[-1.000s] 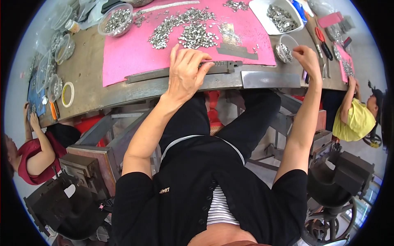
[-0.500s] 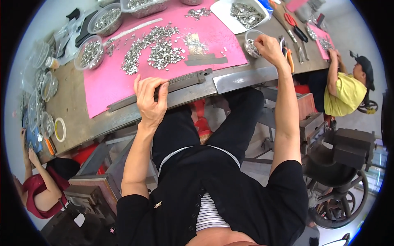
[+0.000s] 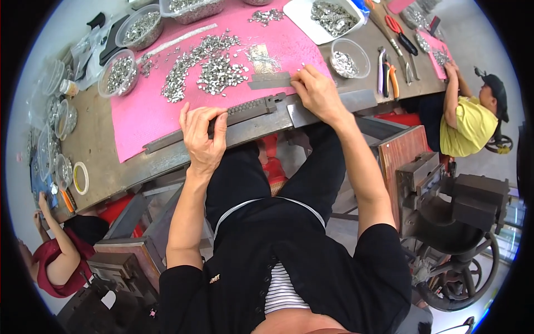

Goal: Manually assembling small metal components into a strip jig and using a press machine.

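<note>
Bar of dark metal (image 3: 253,110), long and narrow with a row of notches along its right-hand part, lies slantwise along the front edge of the pink mat (image 3: 133,119) on the worktop (image 3: 97,125). The left grip (image 3: 204,138) sits near its middle, fingers curled over the bar and thumb tip close to the index fingertip, so it is grasping the bar; the notched part runs out to the right of that hand and a plainer length to the left.

The right grip (image 3: 315,96) is just beyond the bar's right end, near the flat grey strip (image 3: 268,82) on the mat, its wrist passing in front of the shiny metal plate (image 3: 359,102). Its fingertips are drawn in toward the thumb, but whether they pinch a small piece cannot be told. Heaped silver pieces (image 3: 222,77) lie on the mat, beyond the bar.

Half a second ago the right hand was at the small clear tub (image 3: 364,51); now it is well to the left, closer to the bar, and the tub shows whole with silver bits inside. The orange-handled pliers (image 3: 394,82), partly covered then, are also in full view. The left hand and bar have hardly shifted.
</note>
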The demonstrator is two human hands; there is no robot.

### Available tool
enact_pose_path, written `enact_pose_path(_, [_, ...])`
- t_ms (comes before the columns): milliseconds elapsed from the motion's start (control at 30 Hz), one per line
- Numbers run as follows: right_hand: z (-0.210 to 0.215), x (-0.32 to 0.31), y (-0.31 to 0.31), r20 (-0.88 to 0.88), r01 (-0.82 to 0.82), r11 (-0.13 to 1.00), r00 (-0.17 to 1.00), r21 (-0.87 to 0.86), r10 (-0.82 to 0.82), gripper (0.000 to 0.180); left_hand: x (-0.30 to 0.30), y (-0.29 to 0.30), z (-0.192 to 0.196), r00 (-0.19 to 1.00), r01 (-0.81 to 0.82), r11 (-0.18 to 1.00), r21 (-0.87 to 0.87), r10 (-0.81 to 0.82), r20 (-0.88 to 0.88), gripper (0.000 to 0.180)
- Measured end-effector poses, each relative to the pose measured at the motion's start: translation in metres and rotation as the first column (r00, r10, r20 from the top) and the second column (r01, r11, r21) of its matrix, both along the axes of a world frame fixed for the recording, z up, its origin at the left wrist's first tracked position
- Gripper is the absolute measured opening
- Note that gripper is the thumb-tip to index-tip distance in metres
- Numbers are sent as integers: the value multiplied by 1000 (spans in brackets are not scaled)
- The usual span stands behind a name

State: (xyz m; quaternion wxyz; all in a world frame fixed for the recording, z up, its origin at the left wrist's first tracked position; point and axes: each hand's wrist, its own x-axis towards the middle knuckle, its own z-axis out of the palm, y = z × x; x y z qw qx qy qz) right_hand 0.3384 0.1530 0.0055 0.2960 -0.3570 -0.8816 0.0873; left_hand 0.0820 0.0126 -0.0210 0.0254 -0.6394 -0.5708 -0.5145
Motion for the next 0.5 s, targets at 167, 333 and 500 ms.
enact_pose_path(167, [2,5,-3,-168,36,973,983,-230,-76,9,0,0,-1,1000,9,1000,13,-10,15,11])
enact_pose_path(333, [1,4,-5,-146,51,968,985,-245,-89,10,-1,-1,-3,1000,-9,1000,20,9,18,11])
enact_pose_path(500, [-5,-2,-4,-156,9,995,987,-103,-25,9,-1,-1,-3,1000,-19,1000,20,19,19,11])
